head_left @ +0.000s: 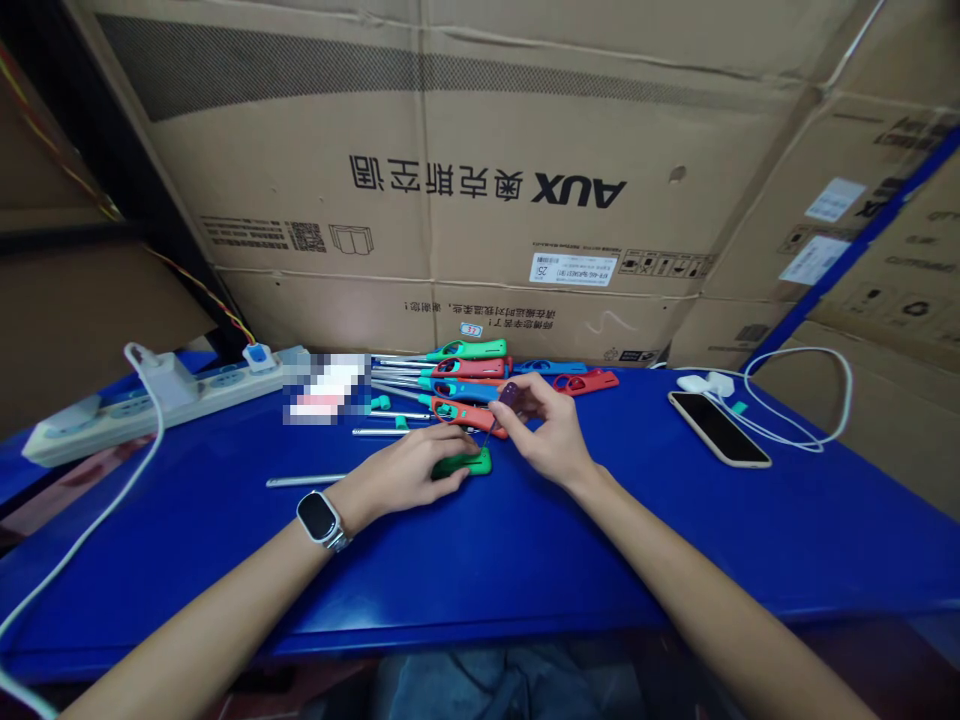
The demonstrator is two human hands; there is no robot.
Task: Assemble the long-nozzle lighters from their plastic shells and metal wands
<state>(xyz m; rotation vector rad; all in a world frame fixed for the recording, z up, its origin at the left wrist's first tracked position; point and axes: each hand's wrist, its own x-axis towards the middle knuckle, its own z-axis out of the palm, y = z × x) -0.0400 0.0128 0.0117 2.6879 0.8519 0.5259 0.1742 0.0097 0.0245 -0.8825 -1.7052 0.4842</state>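
My left hand (405,468) is closed around a green gas lighter (478,462) and presses it against the blue table. A metal tube (304,482) sticks out to the left from under this hand, in line with the lighter. Between the thumb and fingers of my right hand (553,430) is a small screwdriver (509,396) with a dark purple handle. Its thin shaft points down to the right end of the green lighter; whether the tip touches cannot be made out. Just behind my hands, red, blue and green lighters (469,367) lie in a pile.
Loose metal tubes and teal pieces (381,403) lie left of the pile. A power strip (225,380) runs along the left of the table (480,590). A phone (720,430) and white cable lie at right. A large cardboard box (450,110) stands behind.
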